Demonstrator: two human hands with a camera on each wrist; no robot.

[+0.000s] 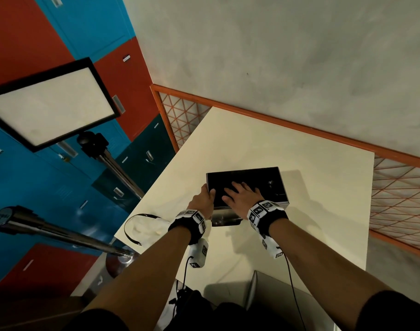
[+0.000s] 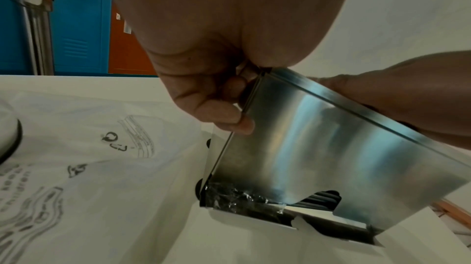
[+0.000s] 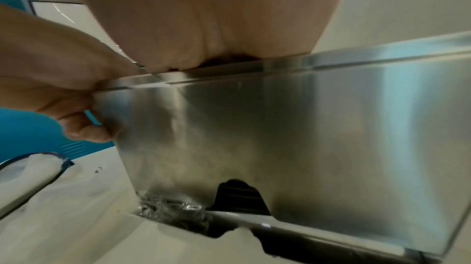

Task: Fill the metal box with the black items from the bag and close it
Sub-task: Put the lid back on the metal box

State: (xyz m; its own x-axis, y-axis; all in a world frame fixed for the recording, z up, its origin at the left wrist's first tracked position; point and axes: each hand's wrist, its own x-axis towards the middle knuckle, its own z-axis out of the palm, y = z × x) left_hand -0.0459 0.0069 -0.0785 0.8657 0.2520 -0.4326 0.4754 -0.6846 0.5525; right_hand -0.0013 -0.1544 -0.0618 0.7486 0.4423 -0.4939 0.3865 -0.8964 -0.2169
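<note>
The metal box (image 1: 224,215) stands mid-table with its dark, glossy lid (image 1: 230,179) down on top. My left hand (image 1: 205,195) grips the box's near left corner, thumb on the lid and fingers (image 2: 221,119) curled against the side wall. With fingers spread and straight, my right hand (image 1: 239,192) lies flat on the lid. In the wrist views a cutout at the foot of the box's shiny front (image 2: 331,147) (image 3: 280,137) shows black items (image 2: 321,201) (image 3: 237,195) inside. The white bag (image 1: 147,226) (image 2: 89,157) lies flat to the left of the box.
The cream table (image 1: 311,223) is bordered by an orange-framed mesh rail (image 1: 276,120) behind and to the right. A light panel on a stand (image 1: 51,103) and a metal pole (image 1: 61,231) stand at the left. A grey metal piece (image 1: 276,295) sits at the table's near edge.
</note>
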